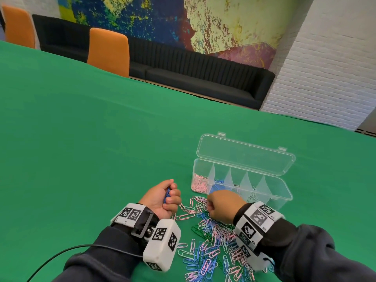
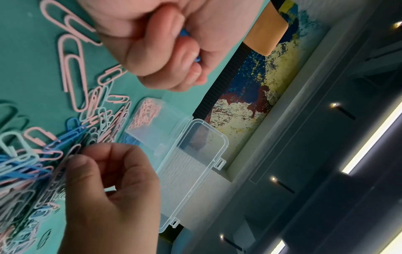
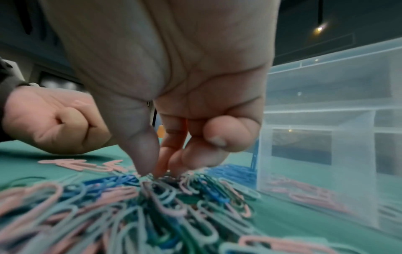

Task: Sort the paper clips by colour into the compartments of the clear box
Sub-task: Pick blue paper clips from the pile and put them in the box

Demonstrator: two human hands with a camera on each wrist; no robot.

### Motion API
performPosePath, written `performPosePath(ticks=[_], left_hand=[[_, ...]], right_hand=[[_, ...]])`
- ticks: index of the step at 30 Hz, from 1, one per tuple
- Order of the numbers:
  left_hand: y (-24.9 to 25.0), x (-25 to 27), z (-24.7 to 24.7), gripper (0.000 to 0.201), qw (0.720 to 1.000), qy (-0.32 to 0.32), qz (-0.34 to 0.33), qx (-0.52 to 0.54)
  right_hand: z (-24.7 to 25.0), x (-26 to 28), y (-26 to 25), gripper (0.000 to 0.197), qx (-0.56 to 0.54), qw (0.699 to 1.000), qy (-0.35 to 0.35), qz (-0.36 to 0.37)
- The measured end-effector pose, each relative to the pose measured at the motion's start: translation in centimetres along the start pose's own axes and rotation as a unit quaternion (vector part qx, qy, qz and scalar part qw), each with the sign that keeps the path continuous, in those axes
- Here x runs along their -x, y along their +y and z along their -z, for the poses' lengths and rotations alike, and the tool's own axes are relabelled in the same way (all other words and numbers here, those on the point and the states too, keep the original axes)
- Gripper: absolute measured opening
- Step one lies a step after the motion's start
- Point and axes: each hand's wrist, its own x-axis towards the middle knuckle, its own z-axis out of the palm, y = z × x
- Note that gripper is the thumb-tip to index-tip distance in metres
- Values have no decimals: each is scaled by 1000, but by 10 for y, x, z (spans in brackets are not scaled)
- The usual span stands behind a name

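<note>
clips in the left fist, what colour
Blue clips in the left hand, clearest in the head view.

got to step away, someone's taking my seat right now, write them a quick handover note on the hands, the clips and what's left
Left hand: fist around a bunch of blue clips, beside the pile.
Right hand: fingertips down in the mixed pile, picking; whether it has a clip yet is unclear.
Clear box: lid open, behind the pile. Pink clips fill the leftmost compartment, blue ones the next.
Left: drop the held blue clips in, then sort the remaining pink, blue, green and pale clips.
</note>
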Motion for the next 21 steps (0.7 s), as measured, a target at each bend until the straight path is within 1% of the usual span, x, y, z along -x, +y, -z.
performPosePath(ticks=[2,4,5,8,10,14,17,19,21], left_hand=[[0,0,-1,35,1000,7,-4,2],[0,1,-2,33,1000,15,-8,5],[-1,1,-2,33,1000,21,-11,7],[-1,2,-3,33,999,40,-27,8],[-2,1,-3,34,998,47,-36,8],[-7,2,-5,35,999,39,-31,6],[-11,3,-9,35,999,27,-27,-2],[-12,4,-10,35,999,23,-26,0],[-12,4,-10,34,999,23,-26,5]], right_hand=[[1,1,0,12,-27,1000,8,7],[0,0,-4,9,-47,999,4,22],[-1,-1,-6,3,-44,999,-5,24],[-5,-6,-11,18,-3,1000,-28,1],[-6,-10,-12,12,15,999,-31,-1],[-2,-12,-10,6,-2,999,-35,-10],[1,-10,-6,13,-22,999,-16,-21],[5,-6,-3,19,-25,1000,-6,-8],[10,0,1,16,-40,999,-12,29]])
